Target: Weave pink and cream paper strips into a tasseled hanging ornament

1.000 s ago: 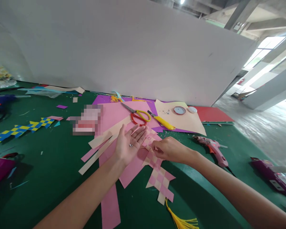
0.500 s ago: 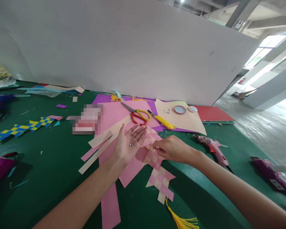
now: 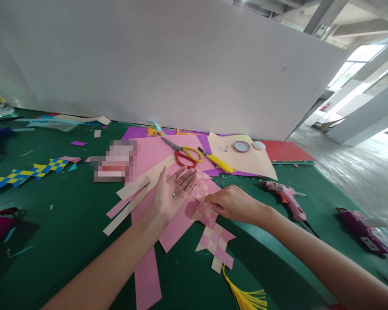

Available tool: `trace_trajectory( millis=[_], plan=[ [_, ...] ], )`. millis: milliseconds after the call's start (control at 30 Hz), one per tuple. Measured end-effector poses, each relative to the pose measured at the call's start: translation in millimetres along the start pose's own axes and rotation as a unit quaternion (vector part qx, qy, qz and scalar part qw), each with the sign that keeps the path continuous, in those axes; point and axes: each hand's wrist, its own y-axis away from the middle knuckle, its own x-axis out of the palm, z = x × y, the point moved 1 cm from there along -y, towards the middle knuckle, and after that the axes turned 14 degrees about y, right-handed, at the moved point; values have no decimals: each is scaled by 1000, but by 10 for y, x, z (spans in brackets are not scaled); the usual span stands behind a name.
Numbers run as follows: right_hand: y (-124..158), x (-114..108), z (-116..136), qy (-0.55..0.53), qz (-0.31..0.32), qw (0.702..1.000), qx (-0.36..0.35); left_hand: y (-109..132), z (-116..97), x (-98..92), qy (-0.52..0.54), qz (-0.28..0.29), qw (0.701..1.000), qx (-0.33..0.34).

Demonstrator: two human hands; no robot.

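Note:
My left hand (image 3: 173,193) is held palm up with its fingers stretched out. A few tiny shiny bits (image 3: 175,195) lie loose in that palm. Over a woven pink-and-cream paper strip (image 3: 217,241), my right hand (image 3: 234,204) has thumb and forefinger pinched together at the weave; whatever they hold is too small or hidden to make out. A yellow tassel (image 3: 245,295) hangs off the strip's near end. Beneath the left hand are pink paper (image 3: 148,275) and cream strips (image 3: 129,210). Red-and-yellow-handled scissors (image 3: 187,157) lie just beyond its fingertips.
A yellow utility knife (image 3: 220,162), a round tin (image 3: 241,147) and a white lid (image 3: 259,145) rest on paper at the back. Rightward are a pink glue gun (image 3: 287,200) and a purple device (image 3: 368,230). A blue-and-yellow woven strip (image 3: 26,174) lies left. A grey panel (image 3: 168,64) stands behind.
The whole view has shifted slightly, with things appearing a little further left. The right fingers stay pinched at the woven strip, and the left palm stays up.

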Motion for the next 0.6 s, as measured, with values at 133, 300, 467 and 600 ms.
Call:
trace_trajectory(
  millis=[133, 300, 467, 600],
  plan=[
    [-7, -18, 9, 5, 2, 1000, -4, -16, -3, -10, 1, -2, 1000, -1],
    [-17, -19, 13, 17, 6, 1000, -7, -30, -5, -18, 4, -2, 1000, -3],
    [-12, -26, -4, 17, 7, 1000, 6, -29, -5, -20, 3, -3, 1000, -1],
    [-6, -29, -10, 19, 11, 1000, 5, -26, -4, -20, 1, -1, 1000, 1]
  ],
)
